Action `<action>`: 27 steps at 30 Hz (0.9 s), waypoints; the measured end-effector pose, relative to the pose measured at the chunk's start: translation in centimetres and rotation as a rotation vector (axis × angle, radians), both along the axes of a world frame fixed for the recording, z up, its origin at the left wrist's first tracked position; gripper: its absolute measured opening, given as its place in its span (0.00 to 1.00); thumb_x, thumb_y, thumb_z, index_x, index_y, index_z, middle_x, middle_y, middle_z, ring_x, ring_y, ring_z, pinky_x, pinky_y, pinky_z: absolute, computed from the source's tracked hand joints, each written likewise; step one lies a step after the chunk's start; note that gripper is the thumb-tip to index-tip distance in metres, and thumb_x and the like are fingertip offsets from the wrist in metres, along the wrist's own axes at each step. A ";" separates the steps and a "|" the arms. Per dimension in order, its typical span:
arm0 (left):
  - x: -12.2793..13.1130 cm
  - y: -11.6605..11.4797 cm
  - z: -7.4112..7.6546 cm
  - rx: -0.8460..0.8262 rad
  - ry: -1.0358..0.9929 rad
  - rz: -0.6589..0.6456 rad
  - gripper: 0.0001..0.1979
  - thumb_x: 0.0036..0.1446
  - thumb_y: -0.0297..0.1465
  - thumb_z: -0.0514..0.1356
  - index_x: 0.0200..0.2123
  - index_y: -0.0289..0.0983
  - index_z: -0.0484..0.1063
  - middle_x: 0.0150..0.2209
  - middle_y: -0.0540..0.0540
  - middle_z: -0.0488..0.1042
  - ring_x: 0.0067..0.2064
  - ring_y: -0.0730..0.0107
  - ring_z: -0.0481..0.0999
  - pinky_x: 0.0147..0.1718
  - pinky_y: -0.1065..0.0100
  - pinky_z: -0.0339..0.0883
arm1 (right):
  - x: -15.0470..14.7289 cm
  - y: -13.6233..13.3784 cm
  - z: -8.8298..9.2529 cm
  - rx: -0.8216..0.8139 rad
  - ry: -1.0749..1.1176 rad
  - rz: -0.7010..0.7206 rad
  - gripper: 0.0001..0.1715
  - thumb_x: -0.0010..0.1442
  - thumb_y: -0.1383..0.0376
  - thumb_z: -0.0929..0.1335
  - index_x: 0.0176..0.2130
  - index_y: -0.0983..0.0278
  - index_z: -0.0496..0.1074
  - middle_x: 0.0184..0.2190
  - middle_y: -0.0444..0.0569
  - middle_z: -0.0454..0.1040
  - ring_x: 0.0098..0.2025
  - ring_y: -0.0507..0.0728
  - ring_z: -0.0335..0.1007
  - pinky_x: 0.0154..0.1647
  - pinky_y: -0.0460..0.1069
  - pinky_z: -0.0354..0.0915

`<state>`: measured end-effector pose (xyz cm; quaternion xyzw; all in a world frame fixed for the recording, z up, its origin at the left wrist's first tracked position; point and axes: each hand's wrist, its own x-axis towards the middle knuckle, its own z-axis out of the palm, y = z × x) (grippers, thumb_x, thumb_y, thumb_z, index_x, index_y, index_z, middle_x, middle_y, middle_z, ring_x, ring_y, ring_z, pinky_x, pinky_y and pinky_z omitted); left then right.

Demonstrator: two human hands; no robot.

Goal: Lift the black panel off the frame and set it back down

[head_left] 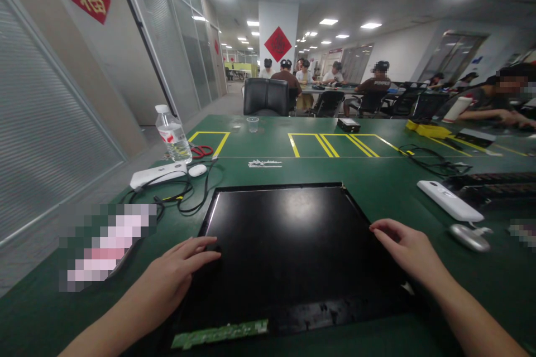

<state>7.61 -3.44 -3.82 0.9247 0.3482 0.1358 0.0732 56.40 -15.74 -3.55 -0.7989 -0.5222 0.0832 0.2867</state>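
Left fingers spread apart, right fingers unclear in grip; use light, even pressure on the screen between them.

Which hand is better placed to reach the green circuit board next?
Left, I'd say: the left hand is at the black panel's left side, and the green circuit board sits by the panel's near-left corner. The right hand is across at the right edge, farther off.
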 end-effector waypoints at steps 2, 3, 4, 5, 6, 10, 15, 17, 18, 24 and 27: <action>0.1 -0.1 0.1 -0.023 -0.028 0.026 0.31 0.51 0.18 0.50 0.52 0.51 0.74 0.61 0.50 0.71 0.55 0.58 0.76 0.52 0.58 0.71 | 0.0 0.1 0.0 -0.021 -0.014 0.001 0.17 0.57 0.51 0.65 0.37 0.56 0.79 0.31 0.44 0.81 0.29 0.58 0.75 0.30 0.51 0.68; 0.2 -0.2 0.3 -0.035 -0.041 0.045 0.30 0.52 0.18 0.49 0.52 0.51 0.74 0.61 0.49 0.71 0.54 0.59 0.78 0.50 0.60 0.72 | 0.0 0.1 -0.1 -0.026 -0.020 0.005 0.17 0.57 0.51 0.65 0.37 0.56 0.79 0.31 0.44 0.81 0.29 0.58 0.75 0.31 0.51 0.68; 0.3 -0.3 0.4 -0.048 -0.047 0.058 0.29 0.53 0.19 0.49 0.51 0.50 0.74 0.61 0.49 0.71 0.52 0.60 0.79 0.48 0.61 0.73 | 0.0 0.1 -0.1 -0.027 -0.026 0.011 0.17 0.57 0.51 0.65 0.37 0.56 0.79 0.31 0.44 0.81 0.29 0.58 0.75 0.31 0.51 0.68; 0.4 -0.4 0.5 -0.062 -0.047 0.066 0.28 0.54 0.19 0.49 0.51 0.50 0.74 0.61 0.49 0.71 0.50 0.61 0.80 0.46 0.63 0.73 | 0.0 0.1 -0.2 -0.026 -0.032 0.016 0.17 0.57 0.52 0.64 0.37 0.56 0.79 0.31 0.44 0.81 0.30 0.57 0.75 0.31 0.51 0.68; 0.5 -0.4 0.5 -0.076 -0.046 0.073 0.28 0.54 0.19 0.48 0.51 0.50 0.74 0.61 0.48 0.71 0.49 0.62 0.81 0.45 0.63 0.73 | 0.0 0.1 -0.3 -0.024 -0.039 0.021 0.17 0.57 0.52 0.64 0.37 0.56 0.79 0.31 0.44 0.81 0.30 0.57 0.75 0.31 0.51 0.68; 0.6 -0.6 0.6 -0.108 -0.049 0.085 0.30 0.53 0.18 0.47 0.51 0.51 0.74 0.63 0.49 0.70 0.47 0.64 0.81 0.43 0.64 0.72 | -0.1 0.1 -0.4 -0.037 -0.054 0.021 0.17 0.57 0.52 0.64 0.37 0.56 0.79 0.30 0.43 0.81 0.29 0.57 0.75 0.32 0.51 0.67; 0.5 -0.5 0.5 -0.125 -0.067 0.094 0.31 0.51 0.18 0.48 0.51 0.51 0.74 0.63 0.50 0.69 0.45 0.64 0.82 0.41 0.66 0.71 | -0.3 0.1 -0.3 -0.071 -0.046 0.011 0.17 0.58 0.52 0.64 0.38 0.56 0.78 0.29 0.43 0.80 0.25 0.55 0.71 0.29 0.51 0.65; 0.5 -0.5 0.5 -0.134 -0.080 0.092 0.30 0.51 0.19 0.48 0.51 0.51 0.74 0.63 0.50 0.69 0.42 0.65 0.82 0.40 0.67 0.71 | -0.4 0.1 -0.3 -0.084 -0.030 0.002 0.17 0.57 0.52 0.64 0.37 0.56 0.78 0.28 0.43 0.79 0.25 0.56 0.72 0.30 0.51 0.65; 0.5 -0.5 0.6 -0.136 -0.087 0.092 0.30 0.51 0.19 0.48 0.50 0.51 0.74 0.63 0.50 0.70 0.41 0.65 0.82 0.39 0.67 0.71 | -0.4 0.1 -0.3 -0.085 -0.019 0.001 0.17 0.57 0.52 0.64 0.37 0.56 0.78 0.28 0.43 0.79 0.25 0.56 0.72 0.30 0.51 0.66; 0.5 -0.5 0.4 -0.125 -0.110 0.117 0.28 0.53 0.21 0.49 0.49 0.51 0.75 0.63 0.49 0.70 0.39 0.65 0.83 0.38 0.66 0.71 | -0.4 0.2 -0.2 -0.081 0.030 0.002 0.18 0.57 0.51 0.64 0.37 0.56 0.78 0.31 0.43 0.80 0.24 0.55 0.73 0.29 0.52 0.66; 0.3 -0.1 0.3 -0.092 -0.136 0.115 0.22 0.57 0.24 0.51 0.48 0.50 0.76 0.60 0.48 0.72 0.42 0.63 0.83 0.39 0.67 0.73 | -0.2 0.1 -0.3 -0.083 0.045 0.006 0.18 0.57 0.51 0.64 0.38 0.56 0.78 0.29 0.43 0.80 0.24 0.55 0.73 0.29 0.52 0.66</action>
